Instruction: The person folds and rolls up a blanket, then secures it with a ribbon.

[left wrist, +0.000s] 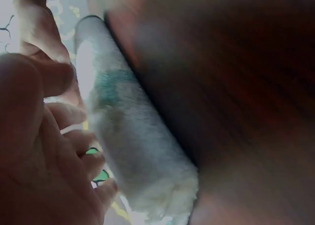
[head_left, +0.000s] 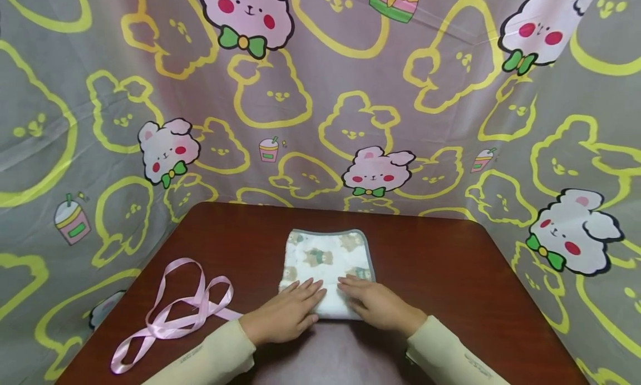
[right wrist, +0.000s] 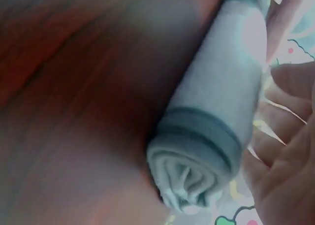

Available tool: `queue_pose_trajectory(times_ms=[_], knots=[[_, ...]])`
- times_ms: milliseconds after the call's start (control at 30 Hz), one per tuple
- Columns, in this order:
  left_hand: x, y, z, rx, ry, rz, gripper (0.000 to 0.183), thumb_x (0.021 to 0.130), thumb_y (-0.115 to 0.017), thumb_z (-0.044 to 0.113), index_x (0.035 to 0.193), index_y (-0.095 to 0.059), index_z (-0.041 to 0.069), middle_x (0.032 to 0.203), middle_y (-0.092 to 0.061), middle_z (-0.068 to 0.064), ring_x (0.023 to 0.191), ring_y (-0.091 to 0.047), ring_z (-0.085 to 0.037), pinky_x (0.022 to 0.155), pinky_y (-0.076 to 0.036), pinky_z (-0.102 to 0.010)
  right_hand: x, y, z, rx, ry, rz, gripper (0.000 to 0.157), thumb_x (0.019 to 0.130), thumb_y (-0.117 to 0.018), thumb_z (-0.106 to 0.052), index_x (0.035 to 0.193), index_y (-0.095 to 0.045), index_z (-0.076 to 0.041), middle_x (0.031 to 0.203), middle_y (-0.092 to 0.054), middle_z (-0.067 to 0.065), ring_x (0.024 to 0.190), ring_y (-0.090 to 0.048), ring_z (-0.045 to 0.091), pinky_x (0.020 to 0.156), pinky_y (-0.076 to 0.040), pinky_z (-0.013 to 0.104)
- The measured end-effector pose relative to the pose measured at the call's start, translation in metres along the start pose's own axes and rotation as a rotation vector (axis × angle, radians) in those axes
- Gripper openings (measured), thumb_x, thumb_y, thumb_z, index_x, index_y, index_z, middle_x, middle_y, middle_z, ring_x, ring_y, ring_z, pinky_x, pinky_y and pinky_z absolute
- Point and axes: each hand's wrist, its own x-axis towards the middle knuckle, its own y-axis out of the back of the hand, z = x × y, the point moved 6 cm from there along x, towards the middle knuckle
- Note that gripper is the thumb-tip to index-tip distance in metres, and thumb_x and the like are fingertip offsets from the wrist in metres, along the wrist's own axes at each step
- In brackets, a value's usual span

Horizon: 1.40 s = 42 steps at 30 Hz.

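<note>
A white towel (head_left: 328,257) with brown bear prints and a grey-blue border lies on the table, its near end rolled up. My left hand (head_left: 286,311) rests on the left side of the roll, fingers straight and pointing forward. On the right side, my right hand (head_left: 381,306) lies over the roll with its fingers extended too. The left wrist view shows the fuzzy roll (left wrist: 133,131) along the extended fingers. In the right wrist view, the spiral end of the roll (right wrist: 184,183) is visible, with the border wrapped around it.
Left of the towel, a long pink ribbon (head_left: 170,326) lies in loose loops, one end running toward my left wrist. The dark red-brown table (head_left: 430,262) has rounded far corners. Patterned cloth (head_left: 320,123) hangs behind it and at both sides.
</note>
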Motion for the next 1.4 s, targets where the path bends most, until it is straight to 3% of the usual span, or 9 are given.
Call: queue_pose_trajectory(times_ms=[233, 400, 633, 800, 1033, 1133, 1300, 1400], knots=[[0.003, -0.013, -0.007, -0.09, 0.038, -0.108, 0.066, 0.101, -0.046, 0.043, 0.151, -0.031, 0.003, 0.155, -0.029, -0.014, 0.142, -0.025, -0.032, 0.112, -0.022, -0.05, -0.003, -0.019, -0.003, -0.043, 0.006, -0.167, 0.061, 0.098, -0.059, -0.027, 0.144, -0.038, 0.007, 0.146, -0.041, 0.023, 0.134, -0.039, 0.035, 0.105, -0.034, 0.049], [-0.001, -0.017, -0.013, -0.157, 0.051, -0.139, 0.07, 0.1, -0.047, 0.044, 0.15, -0.03, -0.001, 0.155, -0.029, -0.017, 0.142, -0.025, -0.033, 0.112, -0.022, -0.049, -0.007, -0.022, -0.001, -0.073, 0.015, -0.189, 0.067, 0.096, -0.062, -0.031, 0.144, -0.036, 0.008, 0.146, -0.04, 0.025, 0.134, -0.038, 0.036, 0.106, -0.034, 0.048], [-0.012, -0.016, -0.016, -0.219, 0.128, -0.199, 0.077, 0.097, -0.055, 0.043, 0.15, -0.026, -0.004, 0.156, -0.024, -0.02, 0.143, -0.02, -0.035, 0.112, -0.019, -0.05, -0.016, -0.019, 0.009, -0.137, -0.012, -0.219, 0.075, 0.088, -0.072, -0.029, 0.146, -0.037, 0.004, 0.148, -0.04, 0.019, 0.136, -0.038, 0.032, 0.106, -0.034, 0.047], [-0.015, -0.01, -0.015, -0.1, 0.125, -0.13, 0.074, 0.093, -0.062, 0.037, 0.146, -0.034, -0.007, 0.151, -0.033, -0.022, 0.139, -0.03, -0.036, 0.111, -0.025, -0.049, -0.025, -0.01, 0.013, -0.217, -0.018, -0.181, 0.077, 0.082, -0.078, -0.027, 0.142, -0.042, 0.005, 0.145, -0.044, 0.02, 0.133, -0.041, 0.033, 0.105, -0.035, 0.047], [-0.01, 0.0, -0.012, 0.134, 0.115, -0.041, 0.068, 0.089, -0.066, 0.043, 0.141, -0.048, 0.005, 0.135, -0.052, -0.017, 0.124, -0.047, -0.032, 0.1, -0.036, -0.048, -0.029, -0.003, 0.005, -0.294, 0.104, -0.121, 0.078, 0.074, -0.081, -0.018, 0.14, -0.046, 0.005, 0.143, -0.046, 0.02, 0.132, -0.043, 0.035, 0.103, -0.038, 0.048], [-0.008, -0.001, -0.012, 0.162, 0.129, -0.061, 0.068, 0.087, -0.067, 0.045, 0.141, -0.049, 0.006, 0.132, -0.054, -0.016, 0.122, -0.048, -0.031, 0.099, -0.035, -0.048, -0.03, -0.003, 0.004, -0.277, 0.096, -0.127, 0.077, 0.075, -0.081, -0.017, 0.14, -0.046, 0.004, 0.144, -0.046, 0.019, 0.131, -0.044, 0.033, 0.102, -0.039, 0.047], [-0.015, -0.007, -0.012, 0.151, 0.143, -0.106, 0.068, 0.088, -0.067, 0.041, 0.139, -0.048, -0.001, 0.136, -0.052, -0.019, 0.127, -0.047, -0.034, 0.104, -0.035, -0.049, -0.033, -0.009, 0.006, -0.271, 0.044, -0.198, 0.075, 0.081, -0.078, -0.023, 0.142, -0.044, 0.004, 0.145, -0.045, 0.018, 0.131, -0.045, 0.032, 0.103, -0.039, 0.043], [-0.019, -0.007, -0.014, 0.156, 0.146, -0.093, 0.065, 0.087, -0.067, 0.035, 0.136, -0.05, -0.004, 0.136, -0.052, -0.021, 0.128, -0.047, -0.034, 0.104, -0.036, -0.048, -0.034, -0.008, 0.009, -0.291, 0.037, -0.174, 0.068, 0.083, -0.075, -0.02, 0.14, -0.047, 0.005, 0.142, -0.048, 0.017, 0.128, -0.048, 0.03, 0.101, -0.041, 0.043]])
